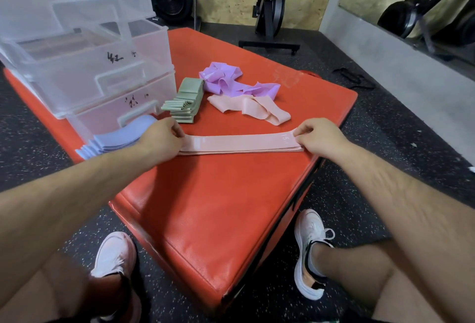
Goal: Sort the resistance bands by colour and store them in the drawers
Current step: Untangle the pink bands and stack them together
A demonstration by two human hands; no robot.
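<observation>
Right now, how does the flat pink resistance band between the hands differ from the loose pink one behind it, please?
The flat pink band lies folded straight; the loose pink band lies twisted. The left hand and right hand pinch the flat one's ends; the loose one lies free. Both rest on the red mat.

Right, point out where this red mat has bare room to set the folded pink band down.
Biggest bare patch: the near half of the red padded mat, between the flat pink band and the near corner. Smaller: behind the crumpled purple band. Crowded beside the clear plastic drawers.
</observation>
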